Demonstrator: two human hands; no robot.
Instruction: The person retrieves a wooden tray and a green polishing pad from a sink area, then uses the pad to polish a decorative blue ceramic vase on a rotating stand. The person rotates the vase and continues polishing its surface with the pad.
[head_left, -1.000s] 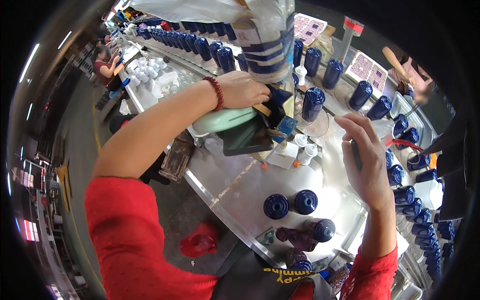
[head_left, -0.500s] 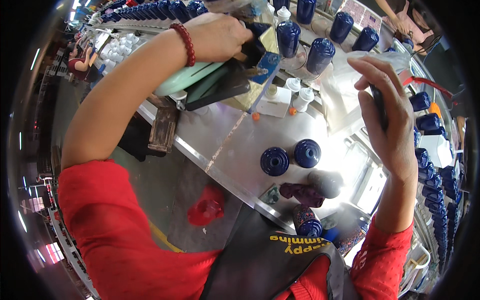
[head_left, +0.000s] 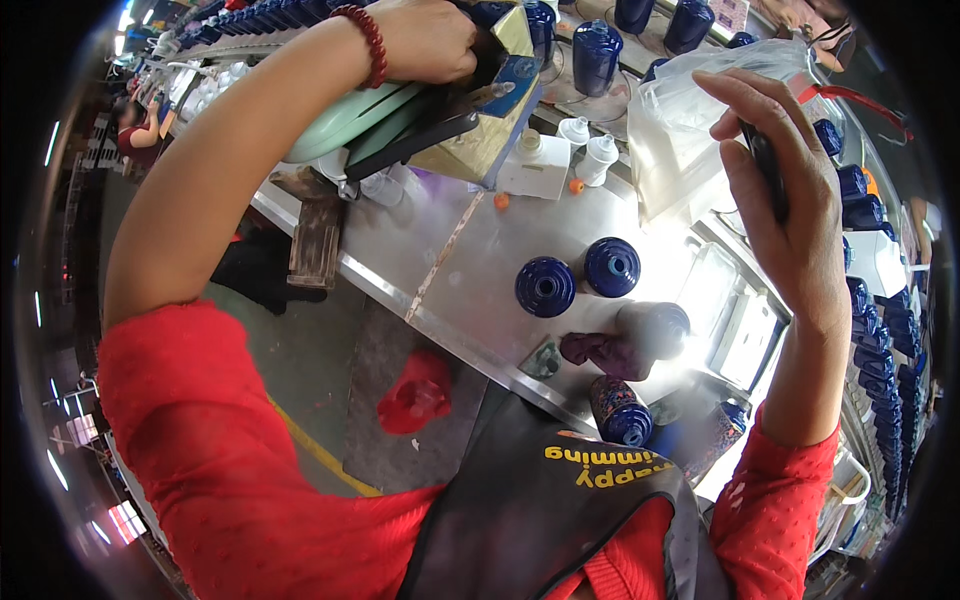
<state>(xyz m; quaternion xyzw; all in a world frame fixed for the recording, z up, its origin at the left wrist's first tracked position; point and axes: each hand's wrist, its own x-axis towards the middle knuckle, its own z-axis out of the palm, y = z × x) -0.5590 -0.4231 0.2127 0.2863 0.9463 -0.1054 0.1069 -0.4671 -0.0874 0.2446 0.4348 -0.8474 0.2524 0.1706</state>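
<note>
The steel tabletop [head_left: 470, 270] runs from lower right to upper left, with a wooden block [head_left: 317, 240] at its near edge. On it, up by the left hand, stands a tan and blue box [head_left: 495, 110] with a dark clamp arm [head_left: 420, 135] and a pale green cover [head_left: 345, 120] beside it. The left hand [head_left: 430, 40], a red bead bracelet [head_left: 368, 40] at its wrist, rests on top of this box, grip clenched around its upper part. A clear plastic bag [head_left: 680, 130] lies just behind the right hand [head_left: 790, 210], whose grip is closed on a thin dark tool [head_left: 768, 170] held upright above the tabletop. Two blue caps [head_left: 578, 278] stand side by side in the middle, near a purple rag [head_left: 605, 352] and a blue bottle [head_left: 620, 410]. Small white bottles [head_left: 588, 150] sit beside the box.
</note>
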